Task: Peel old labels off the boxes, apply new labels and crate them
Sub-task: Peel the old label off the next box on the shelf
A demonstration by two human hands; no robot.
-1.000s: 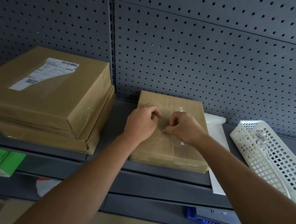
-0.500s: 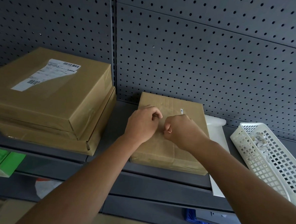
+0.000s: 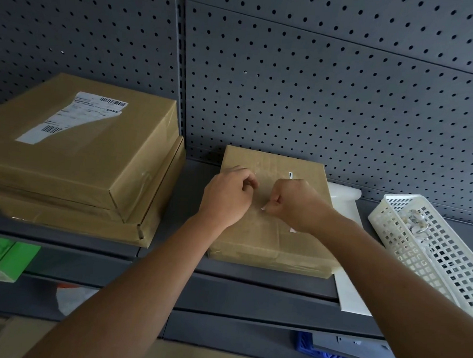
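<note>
Currently the right hand (image 3: pixel 292 204) is curling into a loose fist, its thumb and forefinger pinching a tiny white scrap of label (image 3: pixel 263 208) right at the top face of the flat brown box (image 3: pixel 268 236) beneath it. Just beside it, the left hand (image 3: pixel 229 195) is resting knuckles-up on the same box with its fingers curled under. Whether those fingertips are gripping anything cannot be told.

The box is lying flat under both hands on the grey shelf (image 3: pixel 191 181), its far edge close to the pegboard (image 3: pixel 318 87). Beyond the right hand, a small white remnant (image 3: pixel 290 175) is sticking to the box top.

To the right of the right hand, a white sheet (image 3: pixel 349 213) is lying partly under the box and hanging over the shelf's front edge. Farther right, a white plastic basket (image 3: pixel 432 260) is sitting at an angle, holding crumpled scraps (image 3: pixel 415 220).

Well to the left of the left hand, a stack of two boxes (image 3: pixel 77 185) is sitting on the shelf, the upper one carrying a torn label (image 3: pixel 73 116) with barcodes.

Below the hands, under the shelf, a green object (image 3: pixel 3 258) is showing at the left and a blue crate (image 3: pixel 327 353) at the right.
</note>
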